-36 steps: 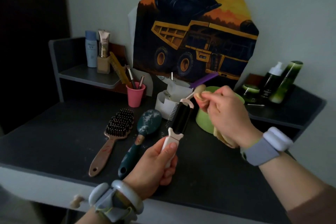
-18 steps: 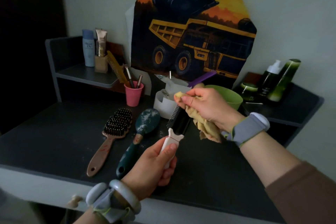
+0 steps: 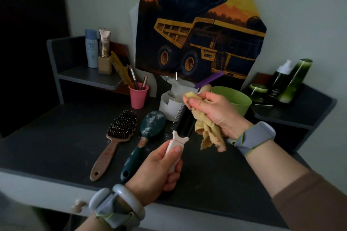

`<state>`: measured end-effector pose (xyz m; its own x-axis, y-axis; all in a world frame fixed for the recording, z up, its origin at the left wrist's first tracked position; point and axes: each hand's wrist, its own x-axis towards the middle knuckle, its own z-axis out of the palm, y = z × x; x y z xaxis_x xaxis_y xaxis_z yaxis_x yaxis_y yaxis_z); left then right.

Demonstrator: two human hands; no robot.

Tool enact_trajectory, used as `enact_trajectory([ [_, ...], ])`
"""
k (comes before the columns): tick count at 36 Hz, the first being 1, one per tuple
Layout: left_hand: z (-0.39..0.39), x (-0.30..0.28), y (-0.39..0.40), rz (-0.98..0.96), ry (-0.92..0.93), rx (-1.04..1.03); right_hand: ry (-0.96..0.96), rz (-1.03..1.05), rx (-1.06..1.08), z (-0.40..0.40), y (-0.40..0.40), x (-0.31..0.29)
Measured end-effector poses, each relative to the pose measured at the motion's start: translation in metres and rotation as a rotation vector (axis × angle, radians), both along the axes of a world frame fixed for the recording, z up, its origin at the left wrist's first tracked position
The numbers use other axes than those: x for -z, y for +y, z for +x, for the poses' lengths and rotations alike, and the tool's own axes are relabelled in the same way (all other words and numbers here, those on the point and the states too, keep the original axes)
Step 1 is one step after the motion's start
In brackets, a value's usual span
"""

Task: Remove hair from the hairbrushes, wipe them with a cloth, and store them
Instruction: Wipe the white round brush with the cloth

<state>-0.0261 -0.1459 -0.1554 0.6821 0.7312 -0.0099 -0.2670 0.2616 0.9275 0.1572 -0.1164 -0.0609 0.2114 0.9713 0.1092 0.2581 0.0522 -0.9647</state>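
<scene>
Three hairbrushes sit in view on a dark grey dressing table (image 3: 56,137). Farthest left lies a brown wooden paddle brush with black bristles (image 3: 114,139), bristles up, handle toward the person. Just beside it lies a dark teal oval brush with a rubbery handle (image 3: 144,137), face down, its back dusted with pale specks. Both look light and rigid, and each seems best lifted by its handle, away from the bristles.

Next to the right, the left hand (image 3: 159,170) holds the third brush, a slim black brush with a white plastic handle (image 3: 180,131), above the table. The fingers curl round the white handle with the thumb pressed along its top. The smooth plastic could slip, so a firm hold near the flared collar looks sensible.

Right again, the right hand (image 3: 216,114) pinches a soft, crumpled yellow cloth (image 3: 204,129) against the far end of the black head, thumb on top, loose folds hanging beneath. The cloth is limp and will bunch, so it likely needs gathering in the fingers.

Behind stand a pink cup (image 3: 138,95), a white tub (image 3: 169,105) and a lime green bowl (image 3: 236,101).
</scene>
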Motion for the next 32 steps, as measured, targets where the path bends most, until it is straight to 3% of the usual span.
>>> enact_trajectory([
  [5, -0.002, 0.001, 0.001, -0.03, -0.036, -0.001, 0.509, 0.015, -0.009, -0.003, 0.001, 0.011],
  [8, -0.001, 0.002, 0.002, -0.039, -0.054, -0.006, 0.615, -0.037, -0.008, 0.0, -0.001, 0.013],
  [13, -0.001, 0.0, 0.001, -0.041, -0.033, -0.003, 0.572, 0.032, -0.058, 0.002, 0.0, 0.014],
  [18, -0.001, -0.001, 0.0, -0.046, -0.014, 0.008, -0.07, 0.107, 0.03, 0.005, 0.004, 0.021],
  [20, -0.002, -0.001, 0.0, -0.048, -0.005, 0.018, -0.162, 0.188, 0.088, 0.004, 0.007, 0.025],
  [25, -0.002, -0.001, 0.0, -0.061, -0.029, 0.028, -0.141, 0.253, 0.176, 0.006, 0.008, 0.024],
  [29, -0.003, -0.001, 0.0, -0.087, -0.075, 0.029, 0.183, 0.164, 0.214, 0.009, 0.002, 0.017],
  [30, -0.003, -0.001, -0.001, -0.09, -0.083, 0.027, 0.168, 0.157, 0.221, 0.01, 0.0, 0.016],
  [32, -0.003, -0.002, -0.001, -0.089, -0.088, 0.025, -0.064, 0.166, 0.236, 0.012, -0.005, 0.015],
])
